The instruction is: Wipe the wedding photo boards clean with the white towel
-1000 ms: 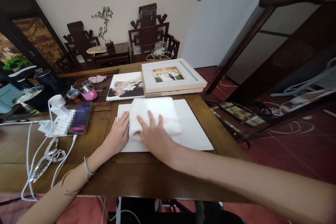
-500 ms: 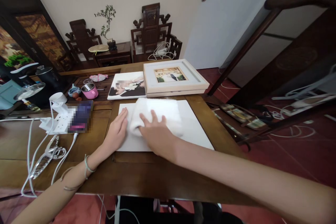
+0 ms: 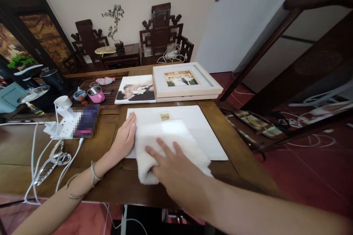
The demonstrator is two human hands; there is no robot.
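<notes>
My right hand [image 3: 172, 167] lies flat, fingers spread, on a folded white towel [image 3: 165, 141]. The towel covers the near left part of a flat white board [image 3: 201, 128] on the wooden table [image 3: 110, 187] and hangs over the board's near edge. A small tan hanger [image 3: 164, 117] shows on the board beyond the towel. My left hand [image 3: 125, 137] rests open on the board's left edge, fingers stretched forward, touching the towel's side.
Behind the board lie a framed photo [image 3: 184, 80] and a photo print [image 3: 136, 90]. At the left are a white power strip [image 3: 62, 126] with cables, a dark phone [image 3: 86, 121], a pink cup [image 3: 96, 95] and metal tongs [image 3: 51, 161]. Carved chairs stand by the far wall.
My right hand has drawn the towel toward me along the board, uncovering the small hanger at the far end. My left hand has stayed on the board's left edge.
</notes>
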